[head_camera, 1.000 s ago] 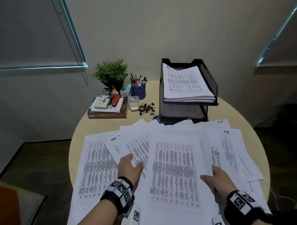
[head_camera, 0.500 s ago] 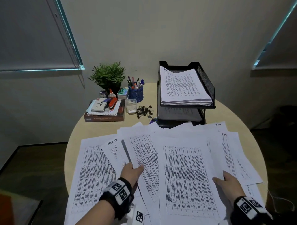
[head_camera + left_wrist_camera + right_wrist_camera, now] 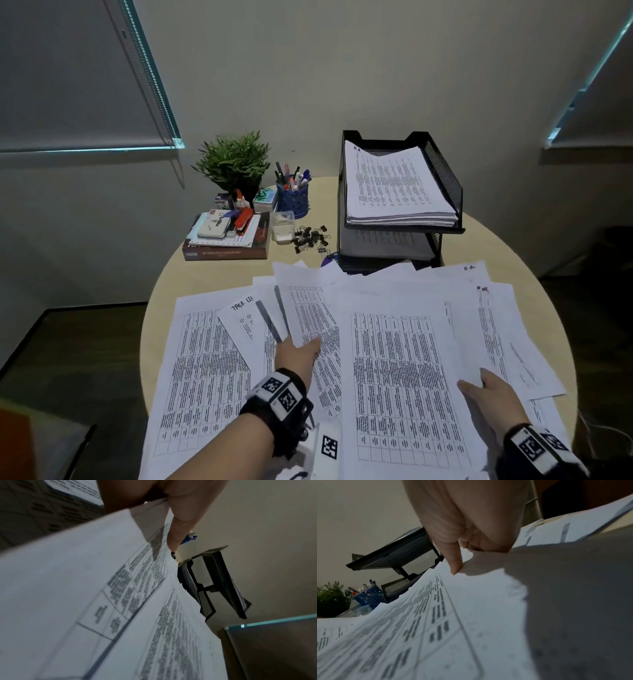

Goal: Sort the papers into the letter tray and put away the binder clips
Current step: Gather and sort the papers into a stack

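Loose printed papers [image 3: 212,370] lie fanned over the near half of the round table [image 3: 219,274]. My left hand [image 3: 301,349] pinches a tilted sheet [image 3: 308,318], thumb [image 3: 178,524] on top and fingers hidden beneath. My right hand [image 3: 479,383] pinches the right edge of the large front sheet [image 3: 404,377], thumb [image 3: 453,561] pressing on top. The black mesh two-tier letter tray [image 3: 445,178] stands at the back, with a paper stack [image 3: 394,185] in its top tier. A heap of black binder clips [image 3: 310,236] lies left of the tray.
A small clear box [image 3: 282,226] sits beside the clips. Behind it are a blue pen cup [image 3: 293,200], a potted plant [image 3: 233,161] and a book [image 3: 226,251] topped with stationery. Papers overhang the table's near edge. A wall stands close behind.
Both hands have shifted a little to the right. The large front sheet slid right with the right hand, uncovering more of the tilted sheet that the left hand holds.
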A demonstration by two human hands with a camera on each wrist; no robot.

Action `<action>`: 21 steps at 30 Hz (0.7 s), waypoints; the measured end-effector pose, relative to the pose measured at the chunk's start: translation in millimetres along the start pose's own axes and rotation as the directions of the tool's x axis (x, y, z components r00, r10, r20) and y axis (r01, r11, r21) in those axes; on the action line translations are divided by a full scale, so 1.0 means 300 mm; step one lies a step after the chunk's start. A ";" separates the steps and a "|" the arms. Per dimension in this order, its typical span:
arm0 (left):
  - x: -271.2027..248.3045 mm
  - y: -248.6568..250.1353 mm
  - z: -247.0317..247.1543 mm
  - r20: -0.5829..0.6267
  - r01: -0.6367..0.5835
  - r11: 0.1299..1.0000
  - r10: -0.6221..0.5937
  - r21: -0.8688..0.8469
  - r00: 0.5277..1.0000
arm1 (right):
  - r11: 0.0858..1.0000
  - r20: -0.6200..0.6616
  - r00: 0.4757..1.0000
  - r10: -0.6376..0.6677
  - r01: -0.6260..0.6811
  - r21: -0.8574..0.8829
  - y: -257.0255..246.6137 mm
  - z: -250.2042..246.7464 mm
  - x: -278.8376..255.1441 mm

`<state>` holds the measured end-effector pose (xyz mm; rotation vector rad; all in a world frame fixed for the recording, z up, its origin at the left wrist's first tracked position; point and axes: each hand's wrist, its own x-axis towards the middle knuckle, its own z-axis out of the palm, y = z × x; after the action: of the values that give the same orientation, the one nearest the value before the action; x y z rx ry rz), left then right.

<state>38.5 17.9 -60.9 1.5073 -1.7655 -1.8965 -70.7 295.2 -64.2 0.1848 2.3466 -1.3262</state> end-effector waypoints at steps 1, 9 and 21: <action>-0.002 -0.004 0.000 0.012 0.005 0.998 -0.005 0.058 1.000 | 1.000 -0.004 1.000 -0.004 0.004 0.000 0.001 -0.002 0.003; 0.046 0.014 -0.140 -0.066 0.002 0.979 0.012 0.206 0.998 | 0.999 -0.012 1.000 -0.004 0.004 0.032 -0.006 -0.007 0.000; 0.051 -0.002 -0.278 0.043 0.084 0.964 -0.098 0.253 0.994 | 0.989 0.123 0.992 -0.020 0.002 0.146 -0.127 0.167 -0.039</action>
<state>91.1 -48.2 -53.6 1.6595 -2.0611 -1.8279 -57.1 233.9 -51.7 0.1300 2.1518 -1.4721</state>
